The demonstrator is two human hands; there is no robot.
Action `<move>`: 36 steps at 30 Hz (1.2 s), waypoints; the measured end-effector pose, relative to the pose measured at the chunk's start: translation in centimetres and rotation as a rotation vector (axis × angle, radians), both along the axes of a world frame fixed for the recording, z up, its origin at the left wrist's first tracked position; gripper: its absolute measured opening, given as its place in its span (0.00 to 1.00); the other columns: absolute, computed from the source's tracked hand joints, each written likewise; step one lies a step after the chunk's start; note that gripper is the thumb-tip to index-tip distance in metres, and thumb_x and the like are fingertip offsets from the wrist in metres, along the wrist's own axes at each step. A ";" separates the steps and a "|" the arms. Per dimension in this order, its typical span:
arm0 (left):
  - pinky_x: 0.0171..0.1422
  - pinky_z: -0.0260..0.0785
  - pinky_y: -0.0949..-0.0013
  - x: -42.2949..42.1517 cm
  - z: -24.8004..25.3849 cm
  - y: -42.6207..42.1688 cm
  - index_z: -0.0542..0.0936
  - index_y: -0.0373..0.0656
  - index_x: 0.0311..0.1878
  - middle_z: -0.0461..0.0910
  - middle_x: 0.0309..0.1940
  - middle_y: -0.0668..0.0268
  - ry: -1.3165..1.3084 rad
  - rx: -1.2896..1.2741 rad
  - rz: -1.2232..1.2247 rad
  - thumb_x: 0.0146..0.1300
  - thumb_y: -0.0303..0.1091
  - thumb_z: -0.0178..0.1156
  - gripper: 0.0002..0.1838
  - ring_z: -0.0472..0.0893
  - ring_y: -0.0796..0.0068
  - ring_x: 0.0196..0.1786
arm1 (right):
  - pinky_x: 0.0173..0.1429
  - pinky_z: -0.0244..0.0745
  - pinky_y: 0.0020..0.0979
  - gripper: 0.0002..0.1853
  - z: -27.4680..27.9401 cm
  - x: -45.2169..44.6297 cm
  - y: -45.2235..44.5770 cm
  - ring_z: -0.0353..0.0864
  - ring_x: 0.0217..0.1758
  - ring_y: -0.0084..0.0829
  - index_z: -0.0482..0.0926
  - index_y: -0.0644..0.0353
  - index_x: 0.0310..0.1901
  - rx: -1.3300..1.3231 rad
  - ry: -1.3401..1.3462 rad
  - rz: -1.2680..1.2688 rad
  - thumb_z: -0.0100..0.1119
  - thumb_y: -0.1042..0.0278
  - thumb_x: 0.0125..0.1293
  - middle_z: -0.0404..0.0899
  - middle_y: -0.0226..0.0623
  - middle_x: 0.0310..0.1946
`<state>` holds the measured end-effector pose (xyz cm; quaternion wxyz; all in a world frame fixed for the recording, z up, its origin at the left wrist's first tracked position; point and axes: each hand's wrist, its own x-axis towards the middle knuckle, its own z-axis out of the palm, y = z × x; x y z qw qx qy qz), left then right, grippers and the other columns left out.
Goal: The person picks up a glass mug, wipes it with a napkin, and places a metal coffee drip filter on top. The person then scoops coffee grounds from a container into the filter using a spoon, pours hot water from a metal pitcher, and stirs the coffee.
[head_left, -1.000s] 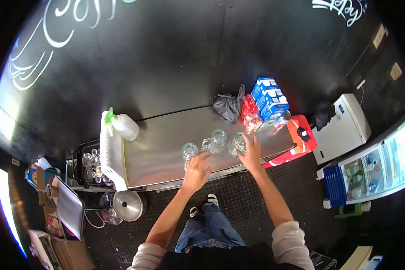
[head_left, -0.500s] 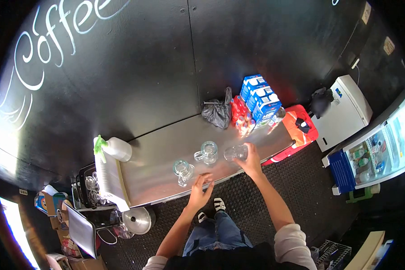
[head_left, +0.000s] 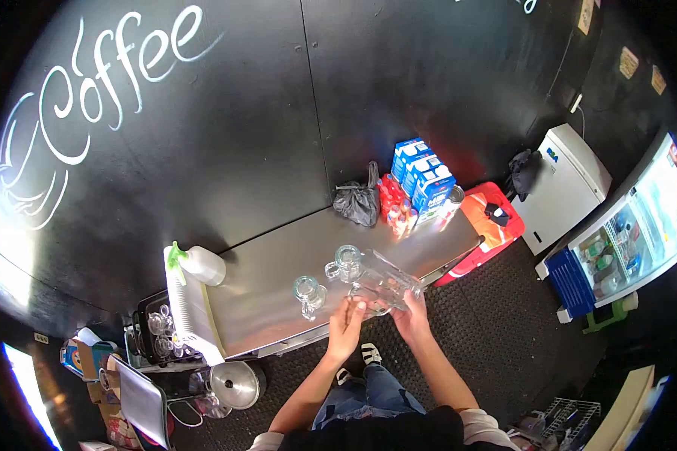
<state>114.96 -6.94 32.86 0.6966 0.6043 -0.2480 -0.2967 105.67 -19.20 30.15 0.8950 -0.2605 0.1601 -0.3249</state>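
Between my two hands is a clear glass vessel (head_left: 387, 282), tilted over the front edge of the metal counter (head_left: 263, 259); its outline is hard to follow against the steel. My right hand (head_left: 411, 314) grips its right side. The fingers of my left hand (head_left: 345, 325) are closed on its near left side. A glass mug with a handle (head_left: 307, 294) stands on the counter to the left of my hands. Another glass mug (head_left: 347, 263) stands just beyond them, partly overlapped by the held glass.
Blue milk cartons (head_left: 426, 180), small red-wrapped bottles (head_left: 395, 203) and a black plastic bag (head_left: 357, 203) stand at the back right. A spray bottle (head_left: 203, 265) and stacked white cups (head_left: 184, 308) stand left. Beyond the counter's right end is a red bin (head_left: 508, 229).
My right hand has brought the glass nearer to me and tilted it. My left hand, apart from it before, has moved right and now touches it. The two mugs have stayed on the counter.
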 end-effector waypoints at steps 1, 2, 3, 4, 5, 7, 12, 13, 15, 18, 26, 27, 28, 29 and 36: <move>0.50 0.75 0.63 0.1 0.6 0.5 0.74 0.35 0.45 0.78 0.39 0.61 -0.009 -0.008 -0.003 0.75 0.39 0.42 0.17 0.79 0.71 0.45 | 0.57 0.77 0.49 0.26 0.6 0.2 0.9 0.73 0.60 0.42 0.59 0.50 0.61 -0.008 -0.009 -0.003 0.60 0.65 0.65 0.70 0.39 0.57; 0.47 0.74 0.66 0.5 1.0 1.2 0.72 0.37 0.41 0.76 0.34 0.64 -0.048 -0.041 0.045 0.76 0.40 0.42 0.16 0.77 0.74 0.40 | 0.56 0.77 0.46 0.27 1.5 0.3 1.9 0.74 0.59 0.42 0.60 0.51 0.61 -0.036 -0.028 0.018 0.61 0.60 0.64 0.70 0.39 0.57; 0.44 0.74 0.68 0.6 2.2 1.7 0.70 0.38 0.37 0.73 0.30 0.68 -0.087 -0.076 0.092 0.76 0.40 0.42 0.16 0.75 0.77 0.35 | 0.56 0.78 0.44 0.28 2.5 0.4 3.0 0.74 0.59 0.42 0.60 0.51 0.61 -0.066 -0.047 0.039 0.62 0.56 0.64 0.71 0.39 0.57; 0.33 0.66 0.75 -0.2 3.3 1.4 0.67 0.41 0.33 0.65 0.21 0.74 0.116 -0.301 0.164 0.75 0.39 0.45 0.14 0.65 0.84 0.26 | 0.56 0.77 0.45 0.31 3.4 0.5 3.9 0.72 0.62 0.41 0.59 0.50 0.63 -0.085 -0.104 0.097 0.62 0.55 0.64 0.69 0.39 0.60; 0.33 0.66 0.75 0.0 4.2 1.9 0.67 0.41 0.33 0.65 0.21 0.74 0.108 -0.309 0.156 0.75 0.39 0.45 0.14 0.65 0.84 0.26 | 0.56 0.77 0.45 0.31 3.5 0.5 4.6 0.72 0.62 0.41 0.59 0.50 0.63 -0.093 -0.113 0.090 0.62 0.55 0.64 0.69 0.39 0.60; 0.27 0.57 0.78 0.7 5.3 2.9 0.67 0.42 0.33 0.61 0.20 0.76 0.154 -0.387 0.146 0.75 0.41 0.45 0.15 0.60 0.86 0.22 | 0.59 0.73 0.50 0.32 3.1 0.3 6.1 0.68 0.64 0.42 0.54 0.47 0.66 -0.045 -0.132 0.190 0.60 0.64 0.65 0.65 0.40 0.63; 0.24 0.48 0.78 1.4 6.1 4.3 0.68 0.44 0.32 0.58 0.19 0.78 -0.031 -0.337 0.124 0.74 0.44 0.46 0.16 0.56 0.88 0.21 | 0.70 0.60 0.38 0.34 3.5 -0.2 8.9 0.65 0.66 0.31 0.57 0.55 0.67 -0.209 0.005 0.153 0.62 0.74 0.61 0.64 0.35 0.63; 0.24 0.48 0.78 1.0 6.0 4.5 0.68 0.44 0.32 0.58 0.19 0.78 -0.026 -0.343 0.110 0.74 0.44 0.46 0.16 0.56 0.88 0.21 | 0.70 0.60 0.38 0.34 3.4 -0.7 9.0 0.65 0.66 0.31 0.57 0.55 0.67 -0.214 0.009 0.139 0.62 0.74 0.61 0.64 0.35 0.63; 0.24 0.50 0.79 0.4 5.7 4.8 0.68 0.43 0.33 0.60 0.20 0.77 -0.311 -0.332 0.103 0.74 0.45 0.47 0.17 0.58 0.88 0.21 | 0.70 0.57 0.35 0.37 3.8 -1.7 9.0 0.65 0.65 0.29 0.57 0.56 0.67 -0.512 0.162 0.059 0.65 0.76 0.58 0.65 0.35 0.62; 0.25 0.52 0.78 -1.3 5.4 5.1 0.69 0.41 0.34 0.63 0.21 0.76 -0.330 -0.342 0.026 0.73 0.45 0.48 0.17 0.59 0.88 0.22 | 0.69 0.62 0.37 0.40 5.4 -4.5 9.2 0.64 0.67 0.31 0.57 0.58 0.67 -0.572 0.211 0.069 0.68 0.76 0.55 0.64 0.37 0.63; 0.42 0.62 0.75 -12.5 6.9 3.4 0.69 0.39 0.33 0.69 0.29 0.70 -0.277 -0.322 -0.086 0.72 0.35 0.48 0.11 0.68 0.80 0.34 | 0.62 0.70 0.34 0.38 6.5 -16.0 10.3 0.73 0.57 0.29 0.62 0.60 0.61 -0.708 0.313 -0.257 0.73 0.76 0.50 0.70 0.36 0.55; 0.45 0.62 0.74 -14.6 7.0 2.8 0.69 0.39 0.33 0.69 0.30 0.70 -0.316 -0.294 0.000 0.71 0.34 0.48 0.11 0.69 0.79 0.35 | 0.62 0.70 0.34 0.38 6.4 -18.0 10.5 0.73 0.58 0.29 0.62 0.60 0.61 -0.716 0.326 -0.298 0.74 0.76 0.50 0.70 0.36 0.55; 0.49 0.64 0.72 -16.6 6.5 2.4 0.72 0.38 0.36 0.75 0.35 0.67 -0.370 -0.289 -0.025 0.71 0.33 0.48 0.09 0.73 0.76 0.39 | 0.65 0.69 0.38 0.37 5.7 -20.2 10.5 0.70 0.63 0.32 0.63 0.57 0.60 -0.701 0.335 -0.334 0.73 0.79 0.49 0.68 0.36 0.58; 0.49 0.64 0.72 -18.9 6.6 1.9 0.72 0.38 0.36 0.75 0.35 0.67 -0.359 -0.315 -0.073 0.71 0.33 0.48 0.09 0.73 0.76 0.39 | 0.65 0.68 0.37 0.37 6.2 -22.7 10.9 0.70 0.63 0.32 0.63 0.57 0.60 -0.708 0.369 -0.380 0.73 0.79 0.49 0.68 0.36 0.58; 0.58 0.71 0.66 -36.9 7.0 -0.3 0.76 0.31 0.51 0.79 0.50 0.56 0.081 -0.366 -0.692 0.72 0.41 0.50 0.19 0.80 0.69 0.51 | 0.62 0.70 0.34 0.37 7.3 -41.8 14.5 0.72 0.59 0.29 0.62 0.58 0.60 -0.611 0.556 -0.752 0.73 0.76 0.50 0.69 0.35 0.55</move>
